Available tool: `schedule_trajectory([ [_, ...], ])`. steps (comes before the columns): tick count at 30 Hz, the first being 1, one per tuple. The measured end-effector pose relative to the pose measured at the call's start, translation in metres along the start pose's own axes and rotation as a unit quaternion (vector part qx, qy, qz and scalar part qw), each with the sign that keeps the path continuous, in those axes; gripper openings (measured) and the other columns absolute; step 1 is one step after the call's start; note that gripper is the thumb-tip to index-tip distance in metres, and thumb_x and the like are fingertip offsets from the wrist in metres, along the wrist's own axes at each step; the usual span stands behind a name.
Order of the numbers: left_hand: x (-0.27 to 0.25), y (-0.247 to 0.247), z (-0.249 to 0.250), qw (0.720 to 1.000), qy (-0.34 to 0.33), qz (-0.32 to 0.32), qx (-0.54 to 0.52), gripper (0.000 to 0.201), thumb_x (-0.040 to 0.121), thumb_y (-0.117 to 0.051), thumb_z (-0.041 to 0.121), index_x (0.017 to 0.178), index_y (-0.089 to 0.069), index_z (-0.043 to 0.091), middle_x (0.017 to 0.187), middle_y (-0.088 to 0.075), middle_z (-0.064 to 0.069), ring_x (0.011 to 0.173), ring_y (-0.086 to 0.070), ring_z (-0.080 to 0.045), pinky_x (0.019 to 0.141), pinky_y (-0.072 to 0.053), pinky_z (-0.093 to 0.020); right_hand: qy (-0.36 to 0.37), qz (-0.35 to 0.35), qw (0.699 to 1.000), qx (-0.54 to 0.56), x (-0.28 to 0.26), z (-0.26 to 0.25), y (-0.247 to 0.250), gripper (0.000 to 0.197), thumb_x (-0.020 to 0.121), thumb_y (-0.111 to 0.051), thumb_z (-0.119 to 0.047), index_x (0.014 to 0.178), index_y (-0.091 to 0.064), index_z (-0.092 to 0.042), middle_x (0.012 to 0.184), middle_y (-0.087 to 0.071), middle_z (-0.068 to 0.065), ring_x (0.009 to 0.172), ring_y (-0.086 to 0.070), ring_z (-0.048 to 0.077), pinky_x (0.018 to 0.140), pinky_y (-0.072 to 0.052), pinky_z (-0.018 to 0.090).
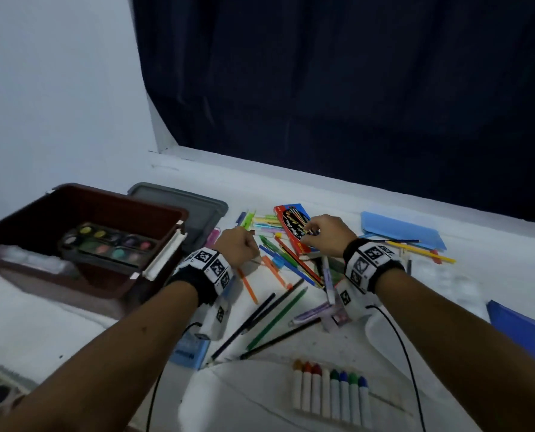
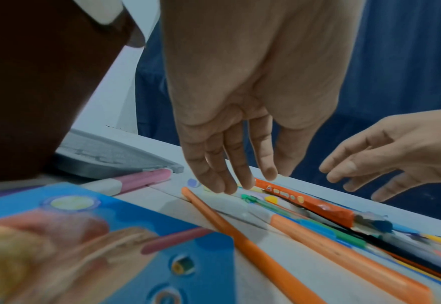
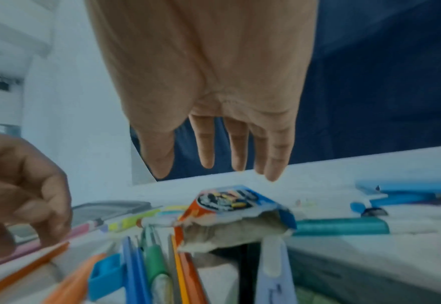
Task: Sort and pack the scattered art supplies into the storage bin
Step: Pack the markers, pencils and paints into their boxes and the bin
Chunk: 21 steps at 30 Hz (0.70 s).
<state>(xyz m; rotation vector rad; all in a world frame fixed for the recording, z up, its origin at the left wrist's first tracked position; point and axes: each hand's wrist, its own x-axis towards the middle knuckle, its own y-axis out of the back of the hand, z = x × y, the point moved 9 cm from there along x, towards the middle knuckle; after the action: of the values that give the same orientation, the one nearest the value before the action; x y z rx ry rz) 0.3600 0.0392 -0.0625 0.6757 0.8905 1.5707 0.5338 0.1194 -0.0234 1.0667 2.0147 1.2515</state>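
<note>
Both hands empty, fingers loose: left hand (image 1: 238,246) over orange pen (image 2: 242,238), right hand (image 1: 330,235) above pencil box (image 3: 230,207), likely choosing pickups.

I seem to be in a room of a home, working on a white cloth-covered surface (image 1: 369,207) with a dark blue curtain (image 1: 353,88) hanging beyond my hands and a plain pale wall (image 1: 57,88) off to their left.
</note>
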Motion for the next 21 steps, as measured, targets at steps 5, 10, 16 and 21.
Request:
schedule_trajectory([
  [5, 0.028, -0.009, -0.005, 1.000, 0.019, -0.007, 0.005, 0.012, 0.084, -0.064, 0.017, 0.087, -0.076, 0.016, 0.098, -0.072, -0.004, 0.090, -0.063, -0.017, 0.072, -0.046, -0.023, -0.076, -0.072, 0.994, -0.043, 0.043, 0.026, -0.044, 0.079, 0.065, -0.077, -0.059, 0.128, -0.046, -0.023, 0.114, -0.058, 0.006, 0.093, -0.062, 0.023, 0.083, -0.055, 0.037],
  [10, 0.060, -0.026, -0.006, 0.999, 0.025, -0.036, -0.028, 0.010, 0.082, -0.069, 0.017, 0.079, -0.077, 0.012, 0.088, -0.075, -0.004, 0.090, -0.069, -0.017, 0.097, -0.049, -0.033, -0.090, -0.019, 0.995, -0.034, 0.050, 0.055, -0.031, 0.081, 0.058, -0.073, -0.049, 0.132, -0.050, -0.025, 0.112, -0.058, 0.007, 0.088, -0.062, 0.022, 0.075, -0.055, 0.033],
  [16, 0.094, -0.030, 0.007, 1.000, 0.010, -0.010, 0.001, 0.022, 0.088, -0.055, 0.016, 0.075, -0.070, 0.008, 0.082, -0.071, -0.010, 0.081, -0.069, -0.028, 0.075, -0.058, -0.035, -0.168, 0.016, 0.980, -0.101, 0.016, 0.128, 0.019, 0.071, 0.080, -0.071, -0.046, 0.138, -0.045, -0.017, 0.122, -0.047, 0.015, 0.101, -0.057, 0.033, 0.081, -0.047, 0.032],
  [21, 0.109, -0.046, 0.042, 0.994, -0.055, -0.051, 0.080, 0.020, 0.082, -0.064, 0.008, 0.099, -0.075, 0.011, 0.100, -0.071, -0.011, 0.092, -0.067, -0.028, 0.082, -0.057, -0.037, -0.180, -0.048, 0.977, -0.100, -0.007, 0.152, -0.001, 0.071, 0.074, -0.077, -0.052, 0.129, -0.053, -0.014, 0.118, -0.058, 0.011, 0.096, -0.060, 0.026, 0.077, -0.051, 0.033],
])
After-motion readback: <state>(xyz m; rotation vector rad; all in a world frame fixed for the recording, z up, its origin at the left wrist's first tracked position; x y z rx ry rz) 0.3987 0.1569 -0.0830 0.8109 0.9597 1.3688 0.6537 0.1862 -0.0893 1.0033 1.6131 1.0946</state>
